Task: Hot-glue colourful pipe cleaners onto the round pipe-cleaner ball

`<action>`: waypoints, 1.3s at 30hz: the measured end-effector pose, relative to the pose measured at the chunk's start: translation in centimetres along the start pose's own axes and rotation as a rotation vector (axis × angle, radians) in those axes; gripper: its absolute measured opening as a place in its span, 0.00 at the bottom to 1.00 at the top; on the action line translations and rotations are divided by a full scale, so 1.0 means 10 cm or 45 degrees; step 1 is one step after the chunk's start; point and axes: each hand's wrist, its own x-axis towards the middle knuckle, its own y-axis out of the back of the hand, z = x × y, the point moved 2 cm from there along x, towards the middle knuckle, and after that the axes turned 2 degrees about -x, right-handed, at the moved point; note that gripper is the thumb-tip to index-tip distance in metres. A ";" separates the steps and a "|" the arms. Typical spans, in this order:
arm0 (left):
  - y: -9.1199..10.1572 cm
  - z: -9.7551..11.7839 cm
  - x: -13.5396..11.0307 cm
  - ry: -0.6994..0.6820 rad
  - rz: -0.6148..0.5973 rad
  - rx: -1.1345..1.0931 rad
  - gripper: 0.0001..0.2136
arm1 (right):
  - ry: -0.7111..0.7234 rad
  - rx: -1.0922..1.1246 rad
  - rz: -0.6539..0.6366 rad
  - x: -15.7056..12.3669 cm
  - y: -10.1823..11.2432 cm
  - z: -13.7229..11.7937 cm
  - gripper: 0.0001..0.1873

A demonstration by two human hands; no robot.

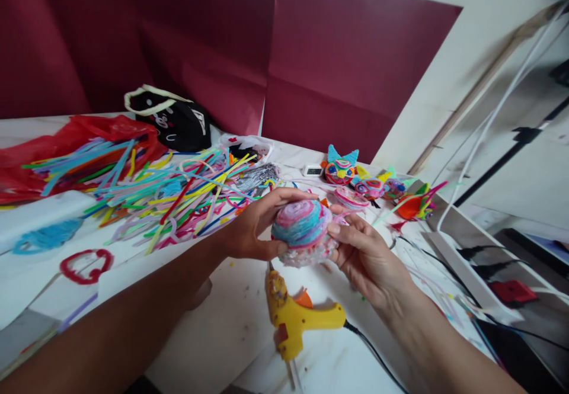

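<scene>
Between my two hands is a round ball wound with pink, blue and lilac pipe cleaners, its lower part a pale, bumpy surface. My left hand is curled around its left side, thumb low and fingers over the top. On the right, my right hand grips it with the thumb on the front; some of those fingers are hidden behind the ball. A yellow hot glue gun lies on the white table just below, with its nozzle near my left thumb.
Loose pipe cleaners cover the table's left, beside a red plastic bag and a black bag. Finished colourful figures and a small digital display stand at the back. A power strip with cables lies right.
</scene>
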 end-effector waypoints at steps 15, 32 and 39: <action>0.08 -0.06 0.00 0.083 0.094 -0.013 0.25 | 0.080 0.078 -0.001 0.10 0.09 0.02 0.24; -0.09 0.00 0.01 0.493 0.087 0.200 0.35 | 0.096 -0.163 0.010 0.09 0.06 0.08 0.24; -0.09 0.10 0.05 0.441 0.094 0.250 0.31 | 0.074 -0.143 -0.010 0.09 0.05 0.09 0.21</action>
